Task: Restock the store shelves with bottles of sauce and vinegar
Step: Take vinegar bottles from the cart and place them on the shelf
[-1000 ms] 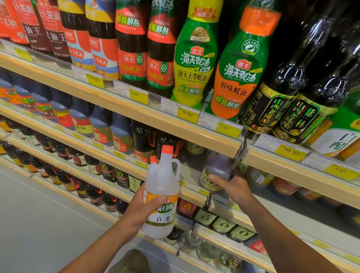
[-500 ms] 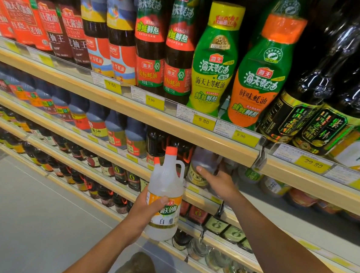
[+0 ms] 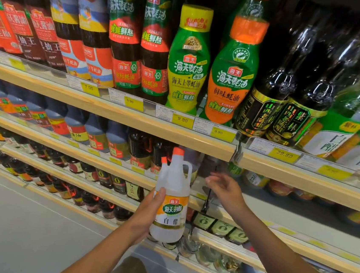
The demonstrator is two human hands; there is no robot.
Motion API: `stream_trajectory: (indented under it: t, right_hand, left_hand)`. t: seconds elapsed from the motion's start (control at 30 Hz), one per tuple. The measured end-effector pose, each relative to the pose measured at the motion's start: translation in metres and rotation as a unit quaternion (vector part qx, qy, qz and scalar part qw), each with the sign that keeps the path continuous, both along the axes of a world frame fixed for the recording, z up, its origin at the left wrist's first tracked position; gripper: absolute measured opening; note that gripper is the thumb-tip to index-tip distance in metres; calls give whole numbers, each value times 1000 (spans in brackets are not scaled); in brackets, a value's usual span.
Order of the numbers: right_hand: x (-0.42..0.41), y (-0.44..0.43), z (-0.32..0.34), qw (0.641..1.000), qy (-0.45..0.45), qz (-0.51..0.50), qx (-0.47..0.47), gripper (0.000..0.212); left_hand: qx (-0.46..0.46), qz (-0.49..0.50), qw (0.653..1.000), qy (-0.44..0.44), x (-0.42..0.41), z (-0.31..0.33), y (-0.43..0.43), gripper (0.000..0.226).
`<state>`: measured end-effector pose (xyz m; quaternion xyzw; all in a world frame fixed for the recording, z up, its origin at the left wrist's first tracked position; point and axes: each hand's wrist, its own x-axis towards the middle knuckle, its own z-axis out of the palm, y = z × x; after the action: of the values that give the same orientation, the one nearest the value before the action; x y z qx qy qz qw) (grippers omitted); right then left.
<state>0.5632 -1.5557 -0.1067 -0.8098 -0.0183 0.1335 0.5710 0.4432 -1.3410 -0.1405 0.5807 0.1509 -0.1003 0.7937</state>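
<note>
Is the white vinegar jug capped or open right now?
Capped: the white vinegar jug in the left hand has its orange cap on.

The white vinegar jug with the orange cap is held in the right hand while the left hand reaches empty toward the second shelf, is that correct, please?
Not quite: the hands are swapped. In the head view the left hand grips the white vinegar jug with the orange cap, while the right hand reaches empty, fingers relaxed, toward the second shelf.
</note>
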Motion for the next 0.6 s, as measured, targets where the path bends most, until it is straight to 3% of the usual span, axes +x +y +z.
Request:
stream_trajectory:
  t: [0.07, 0.2, 0.33, 0.6]
  right_hand:
    - [-18, -12, 2, 997, 56, 49, 35, 22]
    - [-51, -27, 7, 977, 150, 125, 81, 39]
    - [-69, -30, 9, 974, 164, 129, 91, 60]
    - [-77, -40, 11, 975, 171, 100, 102, 59]
  left_hand:
    - [-10, -20, 1000, 1, 3, 2, -12, 80]
    - [-44, -36, 998, 1, 8, 10, -39, 76]
    - [-78, -68, 994, 25, 12, 14, -61, 69]
    - [-123, -130, 983, 27, 22, 17, -78, 68]
